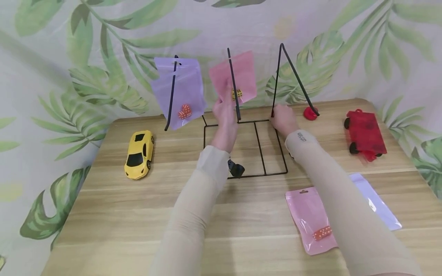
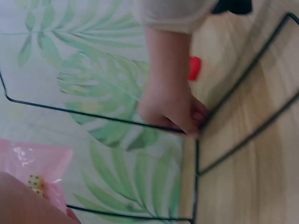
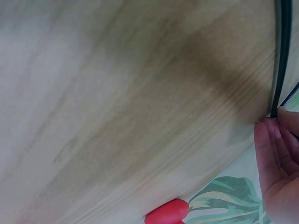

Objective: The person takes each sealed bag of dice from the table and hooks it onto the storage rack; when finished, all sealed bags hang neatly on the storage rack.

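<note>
A black wire rack (image 1: pixel 260 148) stands at the back of the table with three hook arms rising from it. My right hand (image 1: pixel 284 119) pinches the wire at the rack's back right corner, thumb and fingertips meeting on it in the right wrist view. On the middle arm hangs a pink pouch (image 1: pixel 246 73) with yellow dice (image 1: pixel 236 94). My left hand (image 1: pixel 226 119) reaches up to that pouch, fingers extended and overlapping its lower part. From the left arm hangs a purple pouch (image 1: pixel 193 84) holding orange dice (image 1: pixel 185 111). The right arm carries no pouch.
A yellow toy car (image 1: pixel 139 155) sits left of the rack. To the right are a small red object (image 1: pixel 310 113) and a red toy vehicle (image 1: pixel 366 132). Another pink pouch (image 1: pixel 300 203) with orange dice and a purple pouch (image 1: pixel 376 203) lie near my right forearm.
</note>
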The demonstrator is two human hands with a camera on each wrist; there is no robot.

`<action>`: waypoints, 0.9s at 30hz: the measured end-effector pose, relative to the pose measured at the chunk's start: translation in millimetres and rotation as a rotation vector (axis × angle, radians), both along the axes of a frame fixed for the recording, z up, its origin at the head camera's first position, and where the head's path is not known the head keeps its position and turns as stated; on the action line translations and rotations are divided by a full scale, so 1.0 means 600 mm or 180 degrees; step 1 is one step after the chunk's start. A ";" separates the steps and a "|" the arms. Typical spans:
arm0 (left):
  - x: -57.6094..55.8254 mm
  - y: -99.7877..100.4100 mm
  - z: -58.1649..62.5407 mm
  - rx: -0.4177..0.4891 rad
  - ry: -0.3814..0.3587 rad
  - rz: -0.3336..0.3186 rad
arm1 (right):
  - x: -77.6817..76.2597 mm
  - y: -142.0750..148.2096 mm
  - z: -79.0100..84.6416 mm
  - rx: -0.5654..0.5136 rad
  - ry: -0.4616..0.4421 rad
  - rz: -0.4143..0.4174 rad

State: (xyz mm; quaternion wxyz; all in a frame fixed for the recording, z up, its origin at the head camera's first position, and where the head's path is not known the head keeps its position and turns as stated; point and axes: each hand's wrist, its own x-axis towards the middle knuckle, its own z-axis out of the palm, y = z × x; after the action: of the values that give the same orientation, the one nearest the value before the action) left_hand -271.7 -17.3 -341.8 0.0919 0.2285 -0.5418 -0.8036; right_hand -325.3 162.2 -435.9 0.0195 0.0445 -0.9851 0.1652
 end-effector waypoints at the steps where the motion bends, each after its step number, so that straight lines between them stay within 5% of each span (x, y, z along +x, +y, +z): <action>1: -0.001 -0.002 -0.006 -0.0071 -0.0024 -0.0035 | 0.002 0.000 0.000 -0.0008 -0.0008 -0.0008; 5: 0.002 -0.016 -0.047 -0.0488 -0.0194 -0.0397 | 0.007 0.003 -0.003 -0.0026 0.0022 -0.0048; 11: 0.020 -0.091 -0.119 -0.2039 -0.0295 -0.1308 | 0.014 0.004 0.002 -0.0025 -0.0003 -0.0092; 13: 0.017 -0.127 -0.135 -0.2436 -0.0303 -0.1311 | 0.015 0.004 0.005 -0.0027 0.0006 -0.0122; 19: -0.018 -0.213 -0.171 -0.2682 -0.0319 -0.0947 | 0.017 -0.002 0.009 0.0051 -0.0015 -0.0103; 27: -0.045 -0.227 -0.208 -0.3173 -0.0111 -0.1206 | 0.020 -0.006 -0.005 0.0072 -0.0057 -0.0087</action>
State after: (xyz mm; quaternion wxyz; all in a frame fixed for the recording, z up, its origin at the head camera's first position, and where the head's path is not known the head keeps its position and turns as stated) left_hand -298.5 -153.4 -466.7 0.0336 0.0686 -0.8911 -0.4473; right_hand -313.3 158.4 -438.9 0.0125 0.0297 -0.9875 0.1542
